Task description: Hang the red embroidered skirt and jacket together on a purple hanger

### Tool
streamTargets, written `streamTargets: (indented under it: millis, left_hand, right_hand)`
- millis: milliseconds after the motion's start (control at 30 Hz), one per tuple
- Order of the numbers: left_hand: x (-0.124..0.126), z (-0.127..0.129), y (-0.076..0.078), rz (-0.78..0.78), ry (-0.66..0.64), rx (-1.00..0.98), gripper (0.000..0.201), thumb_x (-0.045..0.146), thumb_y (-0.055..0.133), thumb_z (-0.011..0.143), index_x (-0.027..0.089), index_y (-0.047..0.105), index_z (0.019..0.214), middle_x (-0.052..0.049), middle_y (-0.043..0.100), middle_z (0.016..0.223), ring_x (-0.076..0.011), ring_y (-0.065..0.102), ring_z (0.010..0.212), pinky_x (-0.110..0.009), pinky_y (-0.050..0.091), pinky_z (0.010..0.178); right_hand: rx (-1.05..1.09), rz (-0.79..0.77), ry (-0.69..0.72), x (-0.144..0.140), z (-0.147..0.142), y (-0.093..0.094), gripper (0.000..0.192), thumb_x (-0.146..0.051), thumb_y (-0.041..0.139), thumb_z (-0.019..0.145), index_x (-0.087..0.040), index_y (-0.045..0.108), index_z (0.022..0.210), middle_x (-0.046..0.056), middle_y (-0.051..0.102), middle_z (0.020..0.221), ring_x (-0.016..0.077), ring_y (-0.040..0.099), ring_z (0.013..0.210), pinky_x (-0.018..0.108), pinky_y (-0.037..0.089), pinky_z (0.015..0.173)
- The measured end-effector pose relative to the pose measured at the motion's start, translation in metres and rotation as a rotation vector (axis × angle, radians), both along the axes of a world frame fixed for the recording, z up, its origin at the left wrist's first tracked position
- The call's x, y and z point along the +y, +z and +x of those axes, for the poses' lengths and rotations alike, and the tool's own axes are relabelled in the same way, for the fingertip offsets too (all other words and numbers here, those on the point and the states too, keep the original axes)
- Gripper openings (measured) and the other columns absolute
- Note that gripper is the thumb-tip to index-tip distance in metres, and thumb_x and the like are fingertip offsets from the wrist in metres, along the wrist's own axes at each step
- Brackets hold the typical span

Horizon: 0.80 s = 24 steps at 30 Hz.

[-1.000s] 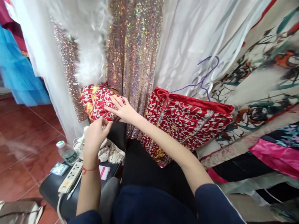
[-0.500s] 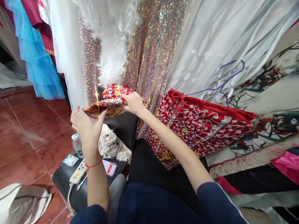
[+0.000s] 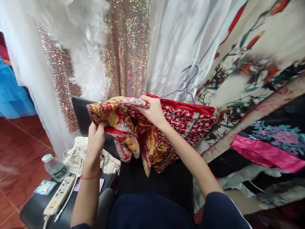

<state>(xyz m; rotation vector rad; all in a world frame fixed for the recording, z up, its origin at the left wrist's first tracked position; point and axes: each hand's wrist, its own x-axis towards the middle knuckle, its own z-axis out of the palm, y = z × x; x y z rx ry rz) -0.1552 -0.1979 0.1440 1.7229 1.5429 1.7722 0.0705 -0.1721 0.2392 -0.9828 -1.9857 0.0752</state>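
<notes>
A red garment (image 3: 114, 116) with gold and white embroidery is held up between my two hands, its lower part drooping in folds. My left hand (image 3: 96, 135) pinches its lower left edge. Farther right, my right hand (image 3: 152, 111) grips the folded upper edge, fingers closed over the cloth. Behind and to the right lies a red embroidered skirt (image 3: 188, 122) with a plain red waistband, partly on my lap. A purple wire hanger (image 3: 184, 89) rises from behind its waistband. Where the garment and skirt overlap, their border is hard to make out.
At left, a black seat (image 3: 30, 203) carries a white power strip (image 3: 59, 195), a clear bottle (image 3: 56, 168), a small blue packet (image 3: 45, 187) and a spotted white cloth (image 3: 79, 146). Sequined fabric (image 3: 127, 47) and white sheer fabric (image 3: 166, 47) hang ahead; floral cloth (image 3: 238, 86) hangs right.
My view has swung right. The red garment has come nearer, in front of the skirt, and hangs more open. My left hand, spread beside it before, now pinches its edge.
</notes>
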Motion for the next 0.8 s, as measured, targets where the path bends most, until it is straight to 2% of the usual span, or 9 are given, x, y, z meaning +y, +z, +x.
streamTargets:
  millis: [100, 167, 233, 333, 433, 533, 633, 700, 800]
  left_hand:
    - [0.005, 0.028, 0.028, 0.086, -0.014, -0.068, 0.015, 0.033, 0.048, 0.084, 0.022, 0.056, 0.078, -0.001, 0.066, 0.081, -0.0212, 0.063, 0.082, -0.035, 0.058, 0.080]
    - [0.016, 0.049, 0.048, 0.145, -0.048, -0.030, 0.023, 0.037, 0.048, 0.087, 0.022, 0.050, 0.070, -0.001, 0.059, 0.071, -0.0193, 0.060, 0.075, -0.033, 0.057, 0.078]
    - [0.030, 0.070, 0.066, 0.181, -0.138, 0.032, 0.030, 0.046, 0.053, 0.088, 0.021, 0.052, 0.071, -0.001, 0.057, 0.068, -0.0189, 0.060, 0.072, -0.033, 0.056, 0.076]
    - [0.056, 0.089, 0.086, 0.210, -0.237, 0.213, 0.034, 0.053, 0.068, 0.079, 0.019, 0.064, 0.082, -0.003, 0.065, 0.074, -0.0226, 0.064, 0.078, -0.035, 0.056, 0.078]
    - [0.093, 0.090, 0.105, 0.183, -0.155, 0.409, 0.031, 0.050, 0.075, 0.074, 0.020, 0.069, 0.082, -0.005, 0.063, 0.068, -0.0295, 0.067, 0.086, -0.043, 0.054, 0.085]
    - [0.143, 0.083, 0.124, 0.091, -0.056, 0.513, 0.029, 0.047, 0.079, 0.069, 0.022, 0.066, 0.074, -0.006, 0.059, 0.065, -0.0360, 0.066, 0.098, -0.052, 0.051, 0.094]
    - [0.195, 0.079, 0.134, 0.021, 0.017, 0.566, 0.033, 0.047, 0.079, 0.066, 0.021, 0.058, 0.064, -0.009, 0.058, 0.067, -0.0396, 0.065, 0.103, -0.059, 0.048, 0.096]
    - [0.223, 0.077, 0.135, 0.011, 0.075, 0.617, 0.037, 0.047, 0.078, 0.064, 0.022, 0.051, 0.057, -0.010, 0.056, 0.064, -0.0416, 0.065, 0.101, -0.063, 0.048, 0.095]
    - [0.254, 0.072, 0.130, 0.052, 0.143, 0.653, 0.034, 0.038, 0.076, 0.062, 0.021, 0.048, 0.052, -0.009, 0.053, 0.059, -0.0431, 0.066, 0.098, -0.067, 0.046, 0.094]
  right_hand:
    - [0.081, 0.022, -0.098, 0.000, 0.035, 0.009, 0.034, -0.050, 0.064, 0.091, -0.021, 0.061, 0.073, -0.003, 0.057, 0.065, 0.0129, 0.048, 0.062, 0.027, 0.039, 0.066]
    - [0.091, 0.004, -0.155, 0.008, 0.050, 0.008, 0.037, -0.054, 0.062, 0.091, -0.021, 0.062, 0.074, -0.003, 0.058, 0.065, 0.0136, 0.048, 0.063, 0.028, 0.040, 0.066]
    - [0.084, -0.039, -0.183, 0.021, 0.061, 0.002, 0.037, -0.056, 0.059, 0.092, -0.022, 0.064, 0.077, -0.001, 0.062, 0.070, 0.0153, 0.053, 0.067, 0.029, 0.041, 0.068]
    - [0.041, -0.119, -0.227, 0.046, 0.072, -0.009, 0.038, -0.057, 0.055, 0.094, -0.022, 0.068, 0.088, 0.002, 0.069, 0.079, 0.0187, 0.060, 0.075, 0.032, 0.045, 0.072]
    - [-0.072, -0.149, -0.303, 0.069, 0.080, -0.017, 0.040, -0.056, 0.055, 0.095, -0.018, 0.067, 0.100, 0.008, 0.072, 0.090, 0.0230, 0.063, 0.083, 0.035, 0.048, 0.078]
    - [-0.179, 0.020, -0.336, 0.089, 0.082, -0.021, 0.046, -0.053, 0.050, 0.098, -0.014, 0.058, 0.121, 0.015, 0.068, 0.115, 0.0274, 0.061, 0.106, 0.039, 0.047, 0.094]
    - [-0.241, 0.171, -0.426, 0.111, 0.079, -0.025, 0.053, -0.047, 0.041, 0.102, -0.008, 0.049, 0.136, 0.021, 0.061, 0.128, 0.0325, 0.055, 0.119, 0.045, 0.042, 0.102]
    - [-0.298, 0.135, -0.474, 0.126, 0.076, -0.030, 0.055, -0.044, 0.037, 0.102, -0.003, 0.048, 0.137, 0.025, 0.063, 0.123, 0.0358, 0.056, 0.115, 0.050, 0.040, 0.101]
    - [-0.399, 0.051, -0.469, 0.140, 0.072, -0.037, 0.052, -0.042, 0.035, 0.102, 0.000, 0.056, 0.124, 0.027, 0.067, 0.113, 0.0373, 0.059, 0.105, 0.054, 0.036, 0.100]
